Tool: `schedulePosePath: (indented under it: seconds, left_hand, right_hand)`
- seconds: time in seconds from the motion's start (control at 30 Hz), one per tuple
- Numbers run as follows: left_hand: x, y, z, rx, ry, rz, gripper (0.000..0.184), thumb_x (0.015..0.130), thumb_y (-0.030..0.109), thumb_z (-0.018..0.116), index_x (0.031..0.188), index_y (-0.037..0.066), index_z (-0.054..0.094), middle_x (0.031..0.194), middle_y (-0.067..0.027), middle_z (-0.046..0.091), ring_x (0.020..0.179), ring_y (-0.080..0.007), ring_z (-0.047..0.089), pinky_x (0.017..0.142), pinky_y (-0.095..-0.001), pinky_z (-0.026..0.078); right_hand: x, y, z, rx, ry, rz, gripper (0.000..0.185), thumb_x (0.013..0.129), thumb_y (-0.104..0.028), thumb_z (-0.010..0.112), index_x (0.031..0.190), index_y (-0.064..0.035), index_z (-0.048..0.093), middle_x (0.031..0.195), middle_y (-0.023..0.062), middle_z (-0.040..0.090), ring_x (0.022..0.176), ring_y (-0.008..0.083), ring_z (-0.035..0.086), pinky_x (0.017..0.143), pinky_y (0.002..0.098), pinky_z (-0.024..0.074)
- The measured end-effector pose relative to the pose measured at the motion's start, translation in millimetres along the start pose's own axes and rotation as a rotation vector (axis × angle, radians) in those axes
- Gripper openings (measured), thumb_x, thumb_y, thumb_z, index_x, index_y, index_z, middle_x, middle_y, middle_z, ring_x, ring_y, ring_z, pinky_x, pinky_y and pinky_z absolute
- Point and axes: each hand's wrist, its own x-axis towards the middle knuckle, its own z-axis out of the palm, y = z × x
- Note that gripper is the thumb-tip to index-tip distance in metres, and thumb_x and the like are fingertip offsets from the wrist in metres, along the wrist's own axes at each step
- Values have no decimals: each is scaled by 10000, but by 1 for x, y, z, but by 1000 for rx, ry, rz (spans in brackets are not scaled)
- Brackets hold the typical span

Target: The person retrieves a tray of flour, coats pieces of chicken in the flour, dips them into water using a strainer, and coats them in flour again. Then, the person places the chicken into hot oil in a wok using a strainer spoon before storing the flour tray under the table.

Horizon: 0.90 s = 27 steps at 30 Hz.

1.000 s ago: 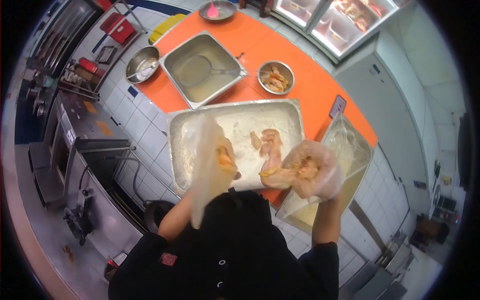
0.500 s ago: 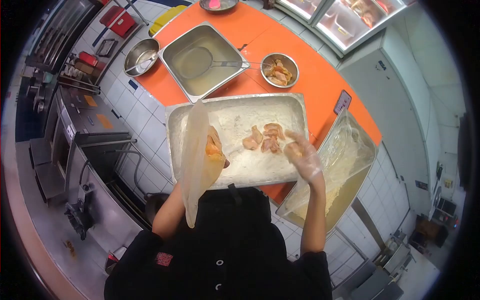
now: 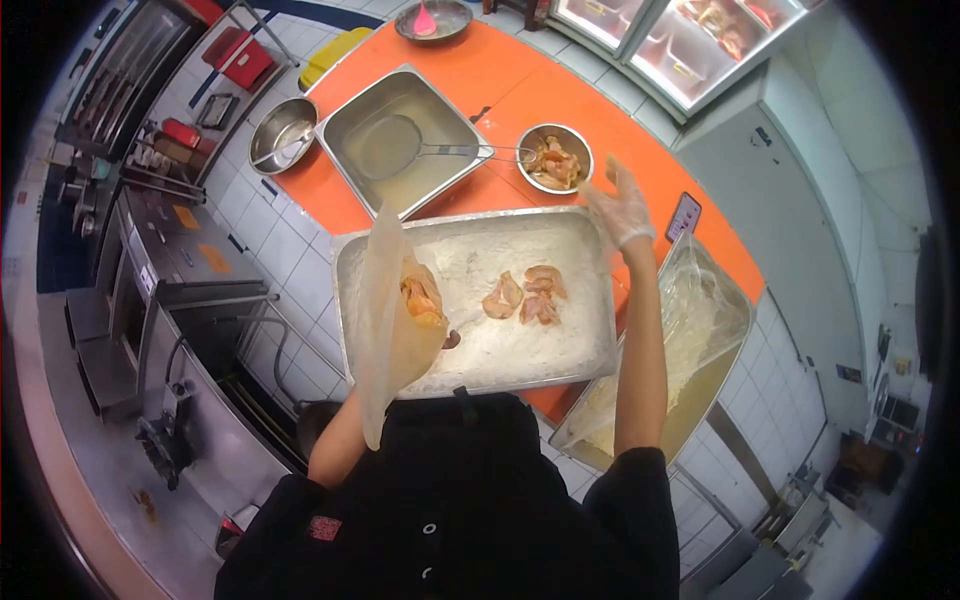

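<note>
My left hand (image 3: pixel 452 341) supports a clear plastic bag (image 3: pixel 376 345) from beneath, its fingertips showing past the bag's right side. Raw chicken pieces (image 3: pixel 423 303) show at the bag's mouth. Most of that hand is hidden behind the plastic. In a transparent glove, my right hand (image 3: pixel 624 208) is raised over the flour tray's far right corner, fingers apart, nothing visible in it. It is close to a steel bowl (image 3: pixel 524 177) of raw chicken strips (image 3: pixel 556 165). Several chicken pieces (image 3: pixel 540 295) lie apart from both hands on white flour in the metal tray (image 3: pixel 480 383).
Behind the tray stands a deep steel pan (image 3: pixel 350 165) of cloudy liquid with a wire strainer (image 3: pixel 390 147). A steel bowl (image 3: pixel 262 140) is at its left. A phone (image 3: pixel 684 216) lies on the orange table (image 3: pixel 560 85). A plastic-lined pan (image 3: pixel 722 372) stands at right.
My right hand has moved from above the flour, beside the chicken pieces, up and away to near the chicken bowl. The left hand still holds the bag. The view has shifted slightly.
</note>
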Motion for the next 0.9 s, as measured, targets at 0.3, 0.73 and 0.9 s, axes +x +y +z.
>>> schedulePosePath:
  seconds: [0.3, 0.73, 0.9]
  left_hand:
    - [68, -9, 8, -663, -100, -260, 436, 974, 410, 552, 1271, 92, 578, 1218, -123, 653, 1056, -304, 651, 873, -466, 553]
    - [110, 20, 66, -315, -153, -315, 582, 949, 267, 657, 1423, 20, 427, 1347, -169, 578, 1225, -300, 602, 1045, -467, 511]
    - [124, 13, 94, -274, -205, -402, 588, 948, 284, 665, 1424, 31, 429, 1357, -162, 572, 1216, -283, 608, 1046, -459, 512]
  right_hand:
    - [-109, -116, -34, 426, -641, -88, 441, 828, -149, 758, 1233, -31, 629, 967, 94, 715, 822, 173, 673, 715, 305, 546]
    - [-94, -58, -55, -111, -294, -356, 422, 839, -182, 720, 1214, -24, 607, 1127, 168, 661, 1000, 293, 654, 834, 409, 543]
    - [-102, -28, -53, 586, -58, -114, 539, 844, -177, 720, 1319, -22, 521, 1258, 180, 596, 1105, 316, 609, 899, 427, 530]
